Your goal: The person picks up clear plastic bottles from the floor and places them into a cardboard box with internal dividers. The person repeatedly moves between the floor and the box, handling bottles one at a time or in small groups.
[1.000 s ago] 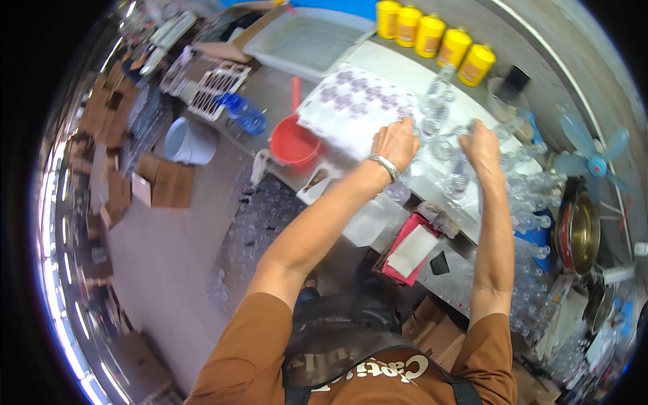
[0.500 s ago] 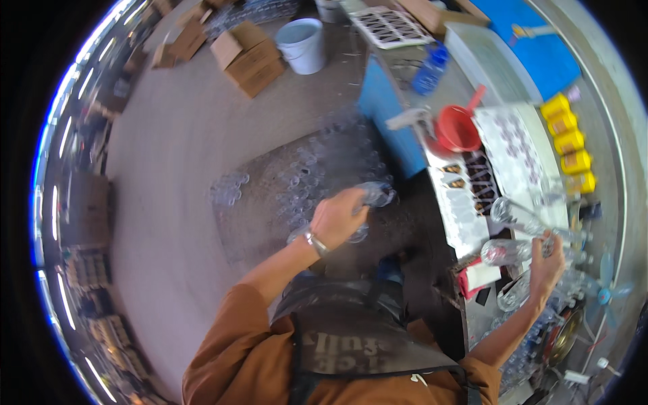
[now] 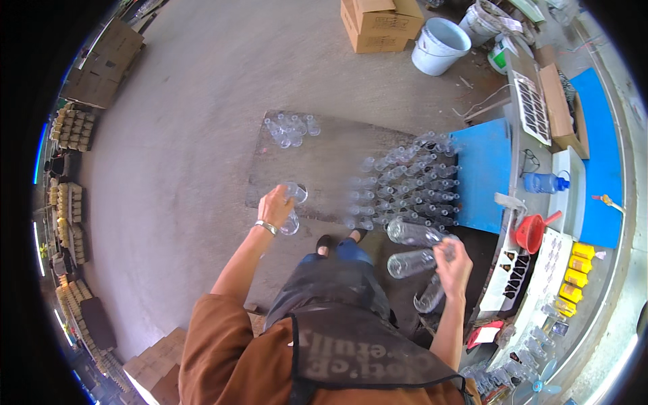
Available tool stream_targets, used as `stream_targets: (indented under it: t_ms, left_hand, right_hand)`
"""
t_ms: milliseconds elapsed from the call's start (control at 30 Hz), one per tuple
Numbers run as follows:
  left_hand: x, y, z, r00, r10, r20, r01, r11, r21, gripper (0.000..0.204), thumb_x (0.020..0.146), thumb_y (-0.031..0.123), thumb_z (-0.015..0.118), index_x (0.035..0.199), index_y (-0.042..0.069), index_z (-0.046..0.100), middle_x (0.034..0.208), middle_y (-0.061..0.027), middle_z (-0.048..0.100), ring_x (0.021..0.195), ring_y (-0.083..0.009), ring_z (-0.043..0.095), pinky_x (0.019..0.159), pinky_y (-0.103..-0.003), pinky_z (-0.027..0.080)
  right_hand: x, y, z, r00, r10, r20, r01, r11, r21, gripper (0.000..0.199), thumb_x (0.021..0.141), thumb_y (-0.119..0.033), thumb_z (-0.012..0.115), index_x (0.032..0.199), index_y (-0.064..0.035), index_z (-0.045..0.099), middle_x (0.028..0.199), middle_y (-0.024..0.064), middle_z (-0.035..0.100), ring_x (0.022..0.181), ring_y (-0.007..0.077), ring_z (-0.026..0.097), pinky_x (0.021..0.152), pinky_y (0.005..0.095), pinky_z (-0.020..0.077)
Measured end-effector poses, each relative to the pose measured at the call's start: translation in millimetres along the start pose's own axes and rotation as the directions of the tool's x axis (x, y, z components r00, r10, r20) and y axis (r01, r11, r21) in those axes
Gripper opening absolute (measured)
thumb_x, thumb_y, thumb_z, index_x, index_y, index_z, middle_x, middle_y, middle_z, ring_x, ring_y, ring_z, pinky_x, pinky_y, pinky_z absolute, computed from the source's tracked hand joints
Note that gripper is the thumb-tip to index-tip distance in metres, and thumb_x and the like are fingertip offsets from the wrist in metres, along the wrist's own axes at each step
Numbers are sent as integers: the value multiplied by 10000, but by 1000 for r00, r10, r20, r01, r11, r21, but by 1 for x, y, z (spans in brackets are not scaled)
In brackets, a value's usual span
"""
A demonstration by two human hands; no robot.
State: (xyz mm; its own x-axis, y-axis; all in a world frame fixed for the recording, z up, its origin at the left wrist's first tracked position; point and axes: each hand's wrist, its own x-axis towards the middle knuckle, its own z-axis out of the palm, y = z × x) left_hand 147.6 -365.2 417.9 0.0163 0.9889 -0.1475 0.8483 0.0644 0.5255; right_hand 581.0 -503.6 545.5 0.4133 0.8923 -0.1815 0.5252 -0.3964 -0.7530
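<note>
Left hand (image 3: 274, 205): closed on smooth see-through bottles (image 3: 298, 194), by flat, dark board (image 3: 320, 165); right hand (image 3: 453, 264): clasping three clear, cylindrical bottles (image 3: 409, 264), near rows of transparent, narrow-necked bottles (image 3: 405, 191)

Shirt (image 3: 212, 341): brown, short-sleeved
Apron (image 3: 331, 324): dark, pale lettering (image 3: 364, 354), black edging (image 3: 378, 386)
Left wristband (image 3: 267, 227): silvery, narrow
Trousers (image 3: 352, 251): blue
Shoes (image 3: 324, 241): dark

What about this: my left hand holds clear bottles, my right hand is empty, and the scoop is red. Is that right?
Not quite: your right hand isn't empty. The head view shows it holding clear bottles too. The rest stands: your left hand holds clear bottles, and the scoop is red.
</note>
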Motion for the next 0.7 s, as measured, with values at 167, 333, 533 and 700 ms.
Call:
stream_targets:
  t_ms: [167,333,533,700]
  left_hand:
    - [56,-108,14,989,-100,-112,102,995,13,345,799,208,701,1097,50,628,956,-197,696,871,-386,672,768,-462,540]
    - [130,-191,48,980,-158,-117,161,987,19,350,808,222,688,1109,52,631,970,-201,697,890,-389,671,780,-467,534]
    - [235,-300,121,984,-151,-95,156,986,54,322,834,211,662,1114,57,619,1018,-194,690,916,-385,666,792,-469,528]
    - [302,-372,172,987,-118,-108,123,992,34,309,847,222,654,1116,75,620,1035,-181,689,930,-383,664,786,-472,529]
  right_hand:
    - [85,-35,150,949,-267,169,276,961,-35,285,833,-121,689,1100,-67,606,845,119,711,676,340,670,627,409,515]
    - [155,-36,294,936,-277,217,302,949,-92,296,827,-115,684,1102,-52,595,893,129,718,755,376,676,679,437,529]
    - [235,-5,473,937,-220,271,274,944,-184,310,823,-109,692,1105,-36,587,900,131,715,824,378,683,716,432,538]
    - [286,26,598,941,-170,294,250,933,-261,305,823,-121,686,1097,-33,588,912,136,717,795,388,681,698,456,534]
